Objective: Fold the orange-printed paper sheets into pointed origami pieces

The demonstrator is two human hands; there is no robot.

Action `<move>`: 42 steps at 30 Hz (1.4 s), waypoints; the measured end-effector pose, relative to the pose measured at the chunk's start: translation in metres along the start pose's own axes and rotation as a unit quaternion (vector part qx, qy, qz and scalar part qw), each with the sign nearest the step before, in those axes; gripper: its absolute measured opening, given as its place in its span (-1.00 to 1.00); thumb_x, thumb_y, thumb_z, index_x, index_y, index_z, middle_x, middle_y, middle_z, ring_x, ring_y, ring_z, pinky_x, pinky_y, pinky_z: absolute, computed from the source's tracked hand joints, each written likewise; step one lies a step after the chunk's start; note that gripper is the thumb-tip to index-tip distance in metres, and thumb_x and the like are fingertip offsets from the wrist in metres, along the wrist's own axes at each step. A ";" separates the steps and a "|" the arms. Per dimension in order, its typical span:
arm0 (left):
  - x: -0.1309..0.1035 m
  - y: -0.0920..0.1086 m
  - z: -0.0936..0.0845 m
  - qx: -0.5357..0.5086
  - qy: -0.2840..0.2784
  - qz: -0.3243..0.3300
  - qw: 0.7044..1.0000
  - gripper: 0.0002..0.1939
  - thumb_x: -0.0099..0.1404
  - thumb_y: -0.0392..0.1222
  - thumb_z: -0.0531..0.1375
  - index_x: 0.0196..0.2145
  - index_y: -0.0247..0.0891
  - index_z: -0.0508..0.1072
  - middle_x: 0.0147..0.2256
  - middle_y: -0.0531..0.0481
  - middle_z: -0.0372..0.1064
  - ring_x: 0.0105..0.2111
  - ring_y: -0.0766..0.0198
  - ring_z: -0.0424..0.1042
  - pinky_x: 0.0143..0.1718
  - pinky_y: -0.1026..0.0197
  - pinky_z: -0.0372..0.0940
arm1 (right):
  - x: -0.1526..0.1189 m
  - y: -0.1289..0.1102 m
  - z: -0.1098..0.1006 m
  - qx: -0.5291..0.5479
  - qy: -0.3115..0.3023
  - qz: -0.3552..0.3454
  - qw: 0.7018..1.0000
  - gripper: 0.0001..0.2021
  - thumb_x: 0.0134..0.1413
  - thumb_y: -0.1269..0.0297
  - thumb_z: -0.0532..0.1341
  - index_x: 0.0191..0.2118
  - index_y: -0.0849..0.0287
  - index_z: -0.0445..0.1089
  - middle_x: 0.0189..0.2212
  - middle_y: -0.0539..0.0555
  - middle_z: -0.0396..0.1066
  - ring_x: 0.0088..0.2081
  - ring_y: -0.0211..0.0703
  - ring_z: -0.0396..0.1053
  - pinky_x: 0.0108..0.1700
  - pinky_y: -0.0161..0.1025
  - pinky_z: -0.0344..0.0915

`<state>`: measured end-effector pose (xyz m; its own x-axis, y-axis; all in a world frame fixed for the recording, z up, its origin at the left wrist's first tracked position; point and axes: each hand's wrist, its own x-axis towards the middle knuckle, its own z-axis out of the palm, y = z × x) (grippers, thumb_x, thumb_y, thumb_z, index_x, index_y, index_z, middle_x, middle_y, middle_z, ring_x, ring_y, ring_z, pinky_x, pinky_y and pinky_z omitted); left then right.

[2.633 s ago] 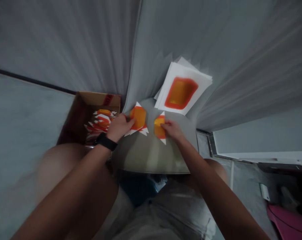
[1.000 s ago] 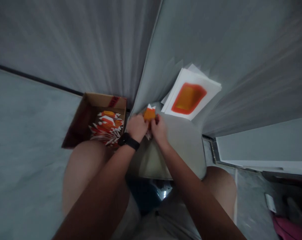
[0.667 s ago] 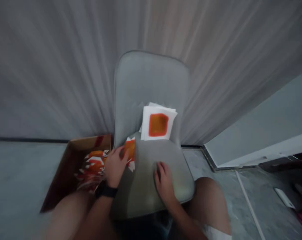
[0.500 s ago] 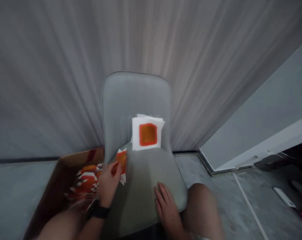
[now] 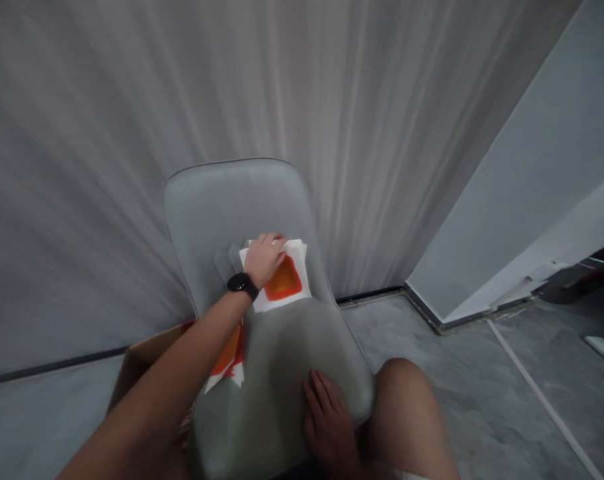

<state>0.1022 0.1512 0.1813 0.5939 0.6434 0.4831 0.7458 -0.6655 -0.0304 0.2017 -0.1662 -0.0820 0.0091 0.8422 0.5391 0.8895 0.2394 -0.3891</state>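
Note:
White sheets with an orange square [image 5: 283, 279] lean in a stack against the backrest of a grey chair [image 5: 302, 353]. My left hand [image 5: 265, 259], with a black watch at the wrist, is closed at the upper left edge of this stack; its fingers touch the top sheet. Under my left forearm, orange and white pieces [image 5: 228, 357] lie on the left side of the seat, partly hidden. My right hand [image 5: 328, 417] rests on the front right of the seat, its fingers stretched out, holding nothing.
A cardboard box [image 5: 127, 373] stands on the floor left of the chair, mostly hidden by my arm. A grey curtain [image 5: 382, 133] hangs behind. A pale panel [image 5: 522, 180] stands at the right. My knee is right of the seat.
My left hand has moved up and right from the orange and white pieces on the seat's left side to the stack at the backrest. The view has shifted; my right hand stays on the seat.

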 end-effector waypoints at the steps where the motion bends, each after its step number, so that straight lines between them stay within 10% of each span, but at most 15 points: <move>1: 0.007 0.001 0.009 0.015 -0.007 0.010 1.000 -0.68 0.43 -0.25 0.20 0.10 -0.20 0.55 0.15 -0.24 0.44 0.09 -0.11 0.38 0.08 -0.09 0.28 | 0.000 -0.001 0.000 -0.005 0.002 0.001 1.000 -0.42 0.19 0.45 0.15 0.32 0.06 0.39 0.29 0.13 0.43 0.25 0.13 0.45 0.22 0.07 0.49; 12: 0.002 0.010 0.071 -0.024 0.113 -0.035 0.993 -0.72 0.50 -0.11 0.15 0.02 -0.15 0.60 0.09 -0.15 0.57 0.06 -0.08 0.50 0.06 -0.11 0.31 | 0.003 -0.004 0.000 0.009 0.022 0.013 1.000 -0.51 0.23 0.36 0.15 0.26 0.22 0.44 0.28 0.19 0.43 0.28 0.11 0.39 0.29 0.09 0.41; 26: -0.009 0.027 0.055 -0.037 0.182 0.028 0.982 -0.87 0.48 -0.17 0.22 -0.16 -0.13 0.60 0.03 -0.07 0.61 0.06 0.03 0.55 0.10 -0.08 0.31 | 0.002 -0.003 -0.002 0.028 0.029 0.025 0.999 -0.50 0.19 0.39 0.15 0.24 0.24 0.45 0.27 0.22 0.44 0.31 0.10 0.35 0.32 0.08 0.37; 30: -0.064 0.060 0.022 -0.085 0.183 0.079 0.976 -0.91 0.44 -0.24 0.27 -0.12 -0.14 0.57 0.07 -0.05 0.59 0.18 0.06 0.50 0.31 -0.16 0.21 | 0.002 -0.001 -0.006 0.037 0.019 0.022 0.999 -0.54 0.22 0.38 0.16 0.22 0.25 0.47 0.26 0.22 0.45 0.30 0.08 0.35 0.34 0.06 0.33; 37: -0.244 0.126 0.000 -0.212 0.049 0.069 0.974 -0.81 0.42 -0.36 0.28 -0.06 -0.16 0.54 -0.01 -0.02 0.63 0.15 0.11 0.54 0.38 -0.20 0.19 | 0.009 0.002 -0.021 0.132 -0.028 0.098 0.986 -0.64 0.20 0.39 0.19 0.07 0.18 0.57 0.06 0.24 0.58 0.17 0.13 0.45 0.25 0.09 0.39; 42: -0.333 0.158 0.010 -0.254 -0.012 0.018 0.967 -0.80 0.44 -0.39 0.24 -0.06 -0.17 0.54 0.01 -0.03 0.62 0.15 0.15 0.53 0.39 -0.18 0.22 | 0.009 0.016 -0.052 0.368 -0.063 0.276 0.886 -0.67 0.22 0.26 0.20 0.04 0.15 0.57 -0.04 0.20 0.63 -0.01 0.12 0.56 0.07 0.05 0.51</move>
<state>0.0253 -0.1651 0.0071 0.6286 0.6202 0.4694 0.4826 -0.7843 0.3899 0.2399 -0.1797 -0.0442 0.2580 0.9651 0.0448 0.2262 -0.0152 -0.9740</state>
